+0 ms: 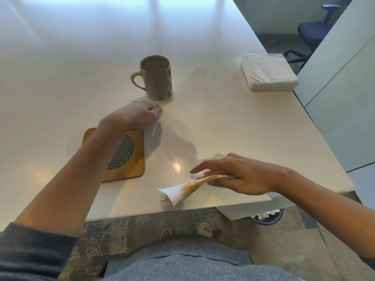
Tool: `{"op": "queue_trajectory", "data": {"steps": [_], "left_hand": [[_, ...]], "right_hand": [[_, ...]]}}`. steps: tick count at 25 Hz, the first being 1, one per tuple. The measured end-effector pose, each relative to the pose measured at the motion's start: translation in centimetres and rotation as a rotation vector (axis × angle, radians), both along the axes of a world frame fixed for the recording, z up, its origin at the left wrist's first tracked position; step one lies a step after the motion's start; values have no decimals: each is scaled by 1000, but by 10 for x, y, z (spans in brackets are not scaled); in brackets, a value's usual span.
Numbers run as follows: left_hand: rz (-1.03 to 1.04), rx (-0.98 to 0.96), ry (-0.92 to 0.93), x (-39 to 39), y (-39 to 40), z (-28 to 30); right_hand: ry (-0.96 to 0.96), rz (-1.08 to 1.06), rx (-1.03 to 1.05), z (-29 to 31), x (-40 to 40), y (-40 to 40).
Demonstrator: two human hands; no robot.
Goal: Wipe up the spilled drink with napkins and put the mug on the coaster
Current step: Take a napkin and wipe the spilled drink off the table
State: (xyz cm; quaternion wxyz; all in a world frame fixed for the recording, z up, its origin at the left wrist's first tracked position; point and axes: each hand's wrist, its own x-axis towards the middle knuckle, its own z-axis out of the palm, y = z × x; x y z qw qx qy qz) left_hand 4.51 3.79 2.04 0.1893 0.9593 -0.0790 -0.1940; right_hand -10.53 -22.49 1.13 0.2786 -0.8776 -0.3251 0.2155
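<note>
A beige mug with a leaf pattern stands upright on the white table, full of brown drink, its handle to the left. A wooden coaster with a woven round inset lies nearer to me, left of centre, partly under my left forearm. My left hand hovers between coaster and mug, fingers curled, holding nothing. My right hand grips a crumpled, brown-stained napkin near the table's front edge. I see no puddle on the table.
A stack of clean napkins sits at the table's right edge. A waste bin with used napkins stands on the floor under the front right corner. An office chair is far right.
</note>
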Motion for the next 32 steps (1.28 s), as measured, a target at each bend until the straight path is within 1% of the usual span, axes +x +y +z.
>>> {"op": "queue_trajectory", "data": {"steps": [1, 3, 5, 6, 8, 10, 12, 13, 14, 15, 16, 17, 18, 19, 21, 24, 32], "left_hand": [[-11, 1, 0, 0, 0, 1], [-27, 8, 5, 1, -1, 3], [-37, 20, 6, 0, 0, 5], [-45, 30, 5, 0, 0, 6], [-71, 49, -2, -1, -1, 7], [-82, 62, -6, -3, -4, 9], [-81, 60, -8, -6, -5, 12], [-77, 54, -5, -6, -6, 12], [-72, 48, -1, -7, -6, 13], [-65, 41, 4, -7, -5, 13], [-59, 35, 8, -8, -5, 12], [-53, 31, 12, -8, -4, 12], [-47, 25, 15, -9, -4, 12], [-42, 23, 18, -9, -4, 12], [-36, 19, 15, -11, -6, 13], [-34, 26, 11, -12, -7, 14], [-7, 36, 30, -7, -5, 12]], "right_hand": [[27, -13, -15, 2, -5, -1], [115, -43, 17, 2, -16, -1], [210, -89, 100, -2, -25, 0], [287, -117, 171, -3, -28, 2], [520, -194, 413, -1, -29, 3], [675, -368, 658, 11, -22, -1], [723, -614, 877, 20, -10, -10], [715, -722, 958, 22, -4, -17], [667, -793, 994, 25, 2, -22], [561, -836, 953, 25, 6, -26], [399, -849, 822, 24, 8, -26], [215, -831, 632, 19, 7, -24], [70, -788, 461, 14, 3, -20], [-19, -729, 336, 7, -2, -16], [-70, -598, 245, -3, -15, -6], [-95, -453, 214, -7, -34, 1], [-57, -271, -11, 20, -55, 11]]}}
